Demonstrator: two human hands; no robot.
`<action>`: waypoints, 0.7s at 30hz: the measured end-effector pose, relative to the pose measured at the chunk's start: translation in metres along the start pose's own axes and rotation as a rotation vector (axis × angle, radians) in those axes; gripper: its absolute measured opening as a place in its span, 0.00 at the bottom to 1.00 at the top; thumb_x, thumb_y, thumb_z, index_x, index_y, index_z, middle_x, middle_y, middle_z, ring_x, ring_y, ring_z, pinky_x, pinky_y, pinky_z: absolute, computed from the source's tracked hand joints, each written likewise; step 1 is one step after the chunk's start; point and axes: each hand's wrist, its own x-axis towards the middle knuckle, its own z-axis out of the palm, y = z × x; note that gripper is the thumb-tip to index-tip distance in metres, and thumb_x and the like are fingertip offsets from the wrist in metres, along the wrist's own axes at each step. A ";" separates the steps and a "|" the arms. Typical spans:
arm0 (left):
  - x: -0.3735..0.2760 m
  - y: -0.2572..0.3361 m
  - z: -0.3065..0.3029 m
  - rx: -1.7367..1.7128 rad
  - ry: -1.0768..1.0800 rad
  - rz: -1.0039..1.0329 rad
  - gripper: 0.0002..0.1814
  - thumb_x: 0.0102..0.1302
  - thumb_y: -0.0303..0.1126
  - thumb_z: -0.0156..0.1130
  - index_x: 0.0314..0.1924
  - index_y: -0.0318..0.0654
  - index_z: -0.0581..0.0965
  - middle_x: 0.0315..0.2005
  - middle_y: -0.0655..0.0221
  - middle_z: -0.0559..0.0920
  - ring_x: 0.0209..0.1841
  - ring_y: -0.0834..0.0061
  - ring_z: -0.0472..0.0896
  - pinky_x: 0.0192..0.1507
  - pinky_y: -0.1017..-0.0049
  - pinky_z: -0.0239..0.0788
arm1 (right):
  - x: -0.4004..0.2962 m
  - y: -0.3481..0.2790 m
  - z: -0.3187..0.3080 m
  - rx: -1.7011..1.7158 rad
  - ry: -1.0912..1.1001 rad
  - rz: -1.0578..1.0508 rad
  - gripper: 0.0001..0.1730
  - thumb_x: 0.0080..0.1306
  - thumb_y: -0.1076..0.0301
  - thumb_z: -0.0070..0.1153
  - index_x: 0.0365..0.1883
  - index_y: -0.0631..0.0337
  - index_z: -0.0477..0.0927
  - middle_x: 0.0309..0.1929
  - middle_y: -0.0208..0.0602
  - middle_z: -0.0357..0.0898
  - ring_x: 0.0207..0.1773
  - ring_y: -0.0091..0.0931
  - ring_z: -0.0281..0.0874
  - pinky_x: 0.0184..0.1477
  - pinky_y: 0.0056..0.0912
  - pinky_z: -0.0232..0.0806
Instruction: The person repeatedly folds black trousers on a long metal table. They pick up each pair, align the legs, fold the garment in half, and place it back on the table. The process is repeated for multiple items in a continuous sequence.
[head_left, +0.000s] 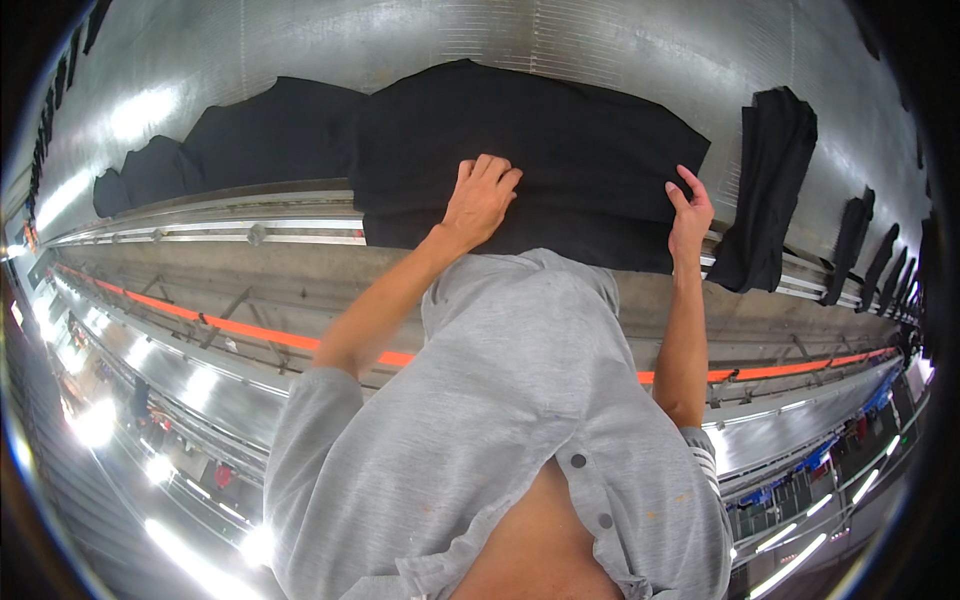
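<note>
A large black fabric piece (525, 142) lies spread before me on a metal table (652, 56), its near part hanging over the table's front edge. My left hand (482, 199) rests on the middle of this piece, back upward and fingers curled. Whether those fingertips pinch the cloth is hidden. At the right side of the fabric is my right hand (691, 214), thumb and forefinger apart, with no cloth visible between them. It overlaps the fabric's right edge in view; contact is unclear.
More black fabric pieces (270, 135) lie flat to the left. A folded black bundle (769, 187) drapes over the edge at right, with several smaller bundles (851, 244) farther along. Metal rails (300, 221) run along the table front. An orange strip (281, 335) passes below them.
</note>
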 end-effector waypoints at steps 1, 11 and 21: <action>-0.001 -0.002 0.003 0.009 0.032 -0.008 0.19 0.57 0.29 0.72 0.49 0.39 0.80 0.46 0.65 0.77 0.51 0.63 0.74 0.52 0.63 0.63 | 0.001 0.002 -0.001 -0.009 -0.001 -0.009 0.23 0.62 0.82 0.64 0.57 0.67 0.82 0.55 0.36 0.81 0.57 0.24 0.75 0.64 0.25 0.64; 0.004 -0.011 0.007 -0.013 0.089 -0.005 0.05 0.60 0.24 0.67 0.37 0.37 0.82 0.36 0.65 0.79 0.41 0.63 0.77 0.45 0.66 0.67 | 0.005 0.004 -0.004 0.040 0.000 0.017 0.23 0.62 0.83 0.64 0.57 0.68 0.82 0.55 0.37 0.81 0.57 0.24 0.76 0.64 0.25 0.64; 0.006 -0.002 0.000 0.015 0.100 -0.017 0.18 0.62 0.35 0.70 0.50 0.36 0.81 0.52 0.62 0.79 0.57 0.60 0.75 0.59 0.59 0.65 | 0.002 0.000 -0.001 0.042 -0.002 0.007 0.22 0.62 0.83 0.64 0.57 0.68 0.82 0.55 0.38 0.81 0.57 0.24 0.76 0.62 0.25 0.65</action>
